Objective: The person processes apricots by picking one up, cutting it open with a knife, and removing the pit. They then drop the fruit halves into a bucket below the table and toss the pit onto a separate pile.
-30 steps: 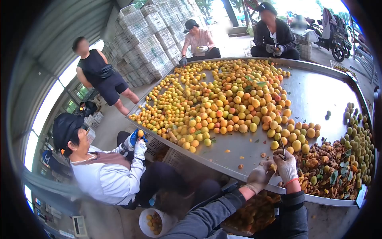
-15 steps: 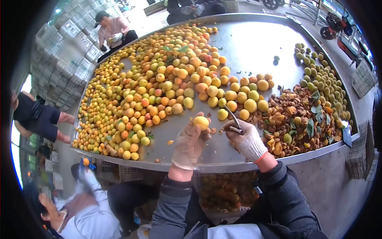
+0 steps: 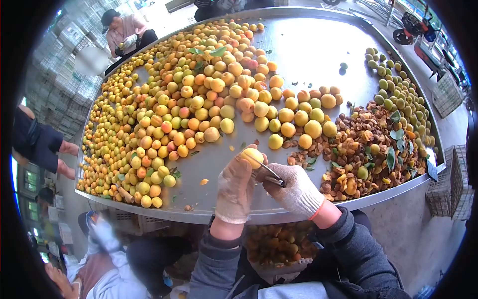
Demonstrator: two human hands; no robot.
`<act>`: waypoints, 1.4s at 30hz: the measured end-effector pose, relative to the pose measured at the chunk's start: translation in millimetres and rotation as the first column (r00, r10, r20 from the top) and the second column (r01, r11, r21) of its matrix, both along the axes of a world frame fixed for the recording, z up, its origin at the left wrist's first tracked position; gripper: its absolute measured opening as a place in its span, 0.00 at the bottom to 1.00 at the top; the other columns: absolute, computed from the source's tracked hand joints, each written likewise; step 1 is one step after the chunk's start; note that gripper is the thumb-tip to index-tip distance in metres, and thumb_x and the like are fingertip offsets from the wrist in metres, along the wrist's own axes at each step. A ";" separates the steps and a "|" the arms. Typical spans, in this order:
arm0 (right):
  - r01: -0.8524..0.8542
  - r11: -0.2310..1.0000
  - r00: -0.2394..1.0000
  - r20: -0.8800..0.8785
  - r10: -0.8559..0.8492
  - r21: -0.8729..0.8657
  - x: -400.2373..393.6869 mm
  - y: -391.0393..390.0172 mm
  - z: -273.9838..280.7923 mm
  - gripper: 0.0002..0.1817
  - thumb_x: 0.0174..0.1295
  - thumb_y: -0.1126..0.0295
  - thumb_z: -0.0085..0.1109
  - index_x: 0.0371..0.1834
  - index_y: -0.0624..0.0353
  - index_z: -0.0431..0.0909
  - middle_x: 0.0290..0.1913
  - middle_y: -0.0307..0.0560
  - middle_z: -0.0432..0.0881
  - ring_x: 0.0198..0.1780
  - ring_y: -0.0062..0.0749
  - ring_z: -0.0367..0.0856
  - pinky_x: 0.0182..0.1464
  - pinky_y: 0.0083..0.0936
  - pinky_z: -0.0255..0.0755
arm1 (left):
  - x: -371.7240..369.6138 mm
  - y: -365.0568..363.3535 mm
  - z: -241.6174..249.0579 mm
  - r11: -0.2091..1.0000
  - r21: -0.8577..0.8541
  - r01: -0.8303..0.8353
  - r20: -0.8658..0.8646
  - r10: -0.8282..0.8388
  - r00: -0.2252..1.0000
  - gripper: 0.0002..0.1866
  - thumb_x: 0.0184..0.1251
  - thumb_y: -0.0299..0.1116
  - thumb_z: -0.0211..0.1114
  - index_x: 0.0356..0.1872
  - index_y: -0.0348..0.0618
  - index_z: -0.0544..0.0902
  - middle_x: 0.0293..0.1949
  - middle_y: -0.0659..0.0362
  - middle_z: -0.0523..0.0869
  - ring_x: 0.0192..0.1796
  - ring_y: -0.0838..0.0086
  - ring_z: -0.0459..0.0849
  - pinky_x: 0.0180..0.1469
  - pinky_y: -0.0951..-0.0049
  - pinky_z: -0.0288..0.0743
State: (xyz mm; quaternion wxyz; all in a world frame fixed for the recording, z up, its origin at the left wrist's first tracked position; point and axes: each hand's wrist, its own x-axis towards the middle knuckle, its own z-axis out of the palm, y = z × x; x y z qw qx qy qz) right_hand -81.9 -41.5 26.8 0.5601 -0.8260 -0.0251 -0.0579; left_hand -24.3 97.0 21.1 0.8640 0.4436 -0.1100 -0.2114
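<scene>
In my gloved left hand (image 3: 235,187), an apricot (image 3: 252,156) is held up between thumb and fingers above the table's near edge. My right hand (image 3: 295,188), in a white knit glove with an orange cuff band, grips a thin, curved metal knife (image 3: 270,172). The knife's tip end meets the side of the apricot; whether it has cut in is hard to see. Beyond both hands lies a broad heap of yellow-orange apricots (image 3: 186,92) on the metal table (image 3: 219,169). Right of my right hand is a pile of brown pits and scraps with leaves (image 3: 368,149).
Greenish apricots (image 3: 401,94) line the table's right side. Below the near rim a crate of fruit (image 3: 279,244) stands between my legs. One person (image 3: 127,37) works at the far left edge, another (image 3: 102,264) sits close on my left. Plastic crates (image 3: 450,184) stand at right.
My right hand has moved left, bringing the knife from beside the apricot up against it. The left hand still holds the apricot. The view has shifted slightly.
</scene>
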 end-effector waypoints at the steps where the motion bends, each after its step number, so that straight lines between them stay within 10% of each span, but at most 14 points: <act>1: 0.001 1.000 1.000 -0.015 -0.001 -0.022 0.4 0.4 -0.1 0.10 0.58 0.79 0.57 0.42 0.59 0.82 0.32 0.46 0.84 0.31 0.25 0.80 0.37 0.24 0.75 | -0.2 0.1 0.1 1.000 0.018 0.008 -0.004 -0.008 1.000 0.24 0.70 0.47 0.61 0.56 0.36 0.76 0.43 0.56 0.82 0.47 0.70 0.78 0.52 0.68 0.70; 13: 0.121 0.970 0.993 0.038 -0.115 -0.212 3.2 4.0 -7.0 0.08 0.56 0.78 0.58 0.39 0.60 0.80 0.28 0.56 0.81 0.28 0.52 0.80 0.33 0.32 0.74 | -15.3 -1.6 6.8 0.941 0.273 -0.199 0.085 0.183 0.979 0.27 0.60 0.34 0.73 0.57 0.30 0.76 0.43 0.60 0.83 0.45 0.80 0.80 0.51 0.80 0.75; 23: -0.124 0.970 0.972 -0.170 0.162 0.211 -6.9 1.9 -0.7 0.08 0.51 0.79 0.54 0.35 0.62 0.81 0.25 0.58 0.80 0.24 0.46 0.74 0.32 0.34 0.72 | -18.9 6.9 9.7 0.892 0.401 -0.210 0.279 0.099 0.955 0.21 0.59 0.31 0.73 0.52 0.34 0.79 0.41 0.60 0.85 0.42 0.80 0.81 0.48 0.78 0.77; 25: -0.213 0.971 0.966 -0.128 0.226 0.106 -6.2 -7.3 -2.4 0.02 0.56 0.80 0.57 0.31 0.64 0.79 0.22 0.48 0.78 0.25 0.23 0.72 0.29 0.27 0.69 | -9.8 9.9 -3.5 0.814 0.475 -0.335 0.569 0.006 0.822 0.22 0.57 0.34 0.75 0.51 0.38 0.80 0.41 0.62 0.85 0.43 0.80 0.81 0.48 0.77 0.78; 26: -0.141 0.989 0.989 -0.049 0.139 -0.048 -9.8 -6.5 -14.4 0.06 0.52 0.79 0.54 0.29 0.62 0.82 0.21 0.53 0.80 0.21 0.40 0.76 0.28 0.33 0.72 | -8.4 12.0 5.0 0.789 0.498 -0.360 0.633 -0.046 0.773 0.22 0.57 0.34 0.75 0.52 0.39 0.80 0.40 0.62 0.85 0.43 0.80 0.81 0.48 0.76 0.78; 27: -0.024 0.988 0.995 -0.096 0.039 0.151 -10.6 -3.7 -42.9 0.06 0.51 0.79 0.55 0.27 0.61 0.82 0.20 0.52 0.80 0.21 0.39 0.77 0.26 0.33 0.71 | -10.3 9.7 10.5 0.744 0.528 -0.410 0.692 -0.098 0.715 0.22 0.57 0.35 0.75 0.52 0.40 0.81 0.39 0.63 0.85 0.43 0.80 0.81 0.48 0.76 0.78; 31: 0.230 0.936 0.963 0.198 -0.181 -0.266 0.4 -1.3 -14.9 0.08 0.53 0.84 0.51 0.33 0.67 0.79 0.29 0.49 0.82 0.33 0.31 0.81 0.36 0.25 0.72 | -11.7 -5.7 1.2 0.915 0.312 -0.257 0.522 0.060 0.851 0.24 0.59 0.35 0.73 0.56 0.40 0.78 0.48 0.59 0.81 0.52 0.75 0.79 0.54 0.73 0.74; 35: 0.225 0.967 0.965 0.168 -0.204 -0.118 -2.2 0.3 -19.5 0.07 0.52 0.84 0.54 0.34 0.66 0.79 0.28 0.49 0.83 0.32 0.28 0.81 0.36 0.26 0.73 | -11.3 -4.1 2.2 0.910 0.303 -0.282 0.540 0.080 0.838 0.23 0.58 0.30 0.72 0.55 0.35 0.79 0.46 0.57 0.78 0.49 0.74 0.79 0.53 0.76 0.74; 37: -0.024 0.999 0.971 -0.237 0.015 -0.036 -4.7 -8.6 -16.0 0.04 0.53 0.82 0.57 0.30 0.64 0.80 0.24 0.43 0.81 0.28 0.23 0.79 0.32 0.24 0.72 | -10.3 1.1 6.9 0.939 0.292 -0.180 0.480 0.019 0.877 0.23 0.57 0.28 0.72 0.55 0.35 0.78 0.44 0.55 0.79 0.49 0.70 0.80 0.53 0.73 0.75; 39: -0.048 0.998 0.974 -0.222 0.056 0.040 -7.5 -9.1 -4.7 0.01 0.53 0.79 0.60 0.27 0.63 0.80 0.19 0.36 0.79 0.23 0.19 0.76 0.26 0.21 0.69 | -9.3 8.6 12.3 0.904 0.387 -0.183 0.517 -0.048 0.855 0.22 0.58 0.27 0.71 0.55 0.35 0.79 0.46 0.55 0.79 0.49 0.69 0.81 0.53 0.72 0.75; 42: -0.139 0.985 0.935 -0.316 0.164 0.099 -9.6 -13.5 14.4 0.03 0.53 0.78 0.59 0.27 0.62 0.83 0.20 0.34 0.78 0.22 0.17 0.74 0.25 0.20 0.67 | -11.8 14.8 27.7 0.921 0.360 0.146 0.196 -0.228 0.954 0.27 0.64 0.31 0.68 0.63 0.38 0.71 0.50 0.60 0.79 0.53 0.79 0.77 0.53 0.76 0.73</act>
